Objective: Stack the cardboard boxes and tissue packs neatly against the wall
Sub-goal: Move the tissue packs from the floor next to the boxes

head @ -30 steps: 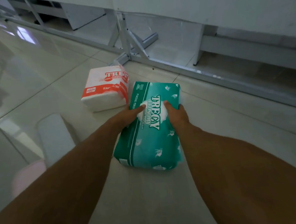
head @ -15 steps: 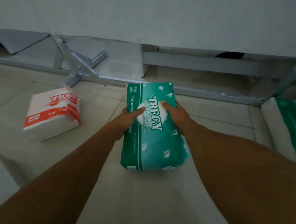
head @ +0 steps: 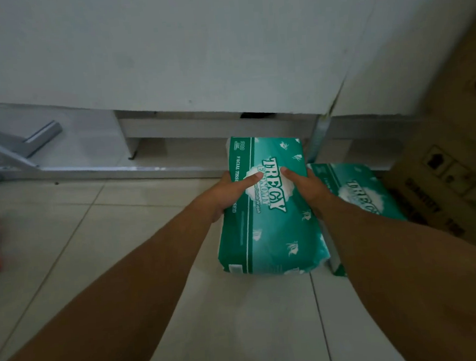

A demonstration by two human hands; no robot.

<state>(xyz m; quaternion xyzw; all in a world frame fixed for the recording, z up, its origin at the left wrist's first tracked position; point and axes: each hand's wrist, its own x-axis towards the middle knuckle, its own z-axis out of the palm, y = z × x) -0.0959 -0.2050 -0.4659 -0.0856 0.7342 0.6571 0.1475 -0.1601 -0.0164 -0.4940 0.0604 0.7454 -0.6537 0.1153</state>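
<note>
While thumbs rest on top, left hand (head: 226,193) and right hand (head: 306,188) fingers grasp the green tissue pack (head: 274,234).

Only the person's two arms show, both bare from the picture's lower edge down to the hands. The left forearm (head: 141,271), to the left of the green plastic-wrapped tissue pack (head: 271,234), is long and smooth, broad near the elbow and narrowing evenly to a slim wrist. The right forearm (head: 391,257), to the right of that pack, tapers the same way. The left hand (head: 226,193) and right hand (head: 306,188) are bare-skinned. The left thumb (head: 252,178) is rounded and ends in a short nail. Most of the fingers are hidden beyond the pack's sides.
</note>
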